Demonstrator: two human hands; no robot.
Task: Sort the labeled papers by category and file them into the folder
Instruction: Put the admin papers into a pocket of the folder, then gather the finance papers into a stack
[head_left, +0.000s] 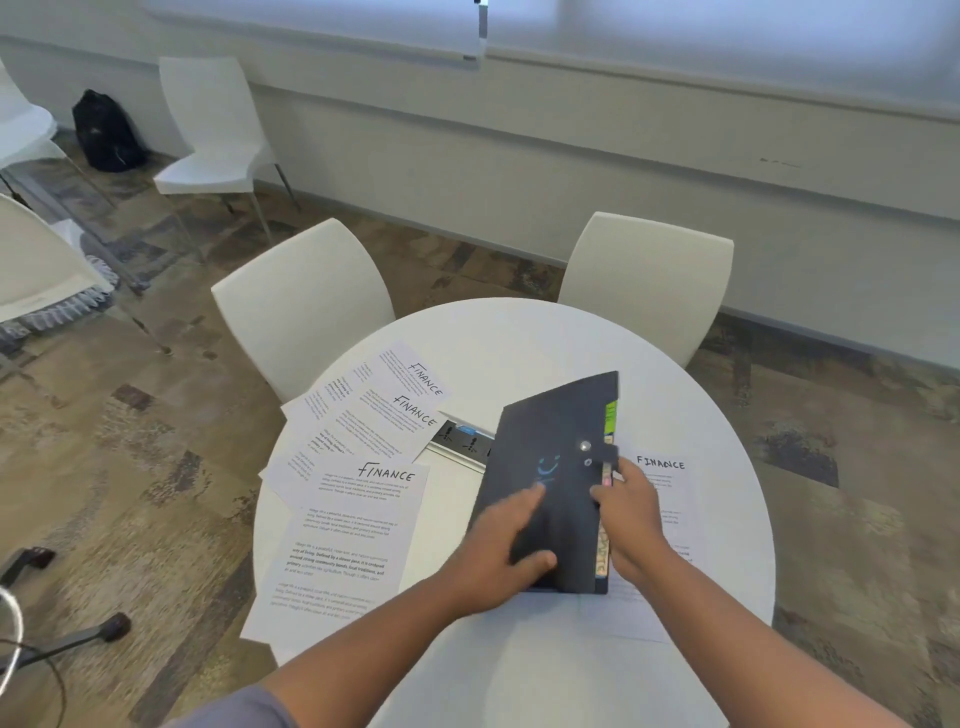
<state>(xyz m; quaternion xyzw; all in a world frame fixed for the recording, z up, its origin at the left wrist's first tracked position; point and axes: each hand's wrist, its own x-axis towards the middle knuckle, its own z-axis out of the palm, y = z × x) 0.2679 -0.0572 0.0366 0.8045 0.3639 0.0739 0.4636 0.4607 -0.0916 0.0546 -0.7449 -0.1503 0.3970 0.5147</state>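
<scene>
Dark folder (556, 467) lies closed on the round white desk (519, 332). Our left hand (498, 551) rests flat on its cover, fingers straight. Our right hand (631, 514) pinches the folder's right edge by the tabs. Sheets marked FINANCE (358, 499) fan out left; another (670, 483) lies right, partly under the folder.

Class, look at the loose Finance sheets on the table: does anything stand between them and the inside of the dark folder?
Yes. The dark navy folder appears closed, its front cover lying over the pockets. The left hand rests flat on that cover, and the right hand grips its tabbed edge. The white Finance sheets lie unobstructed on the round white table.
</scene>
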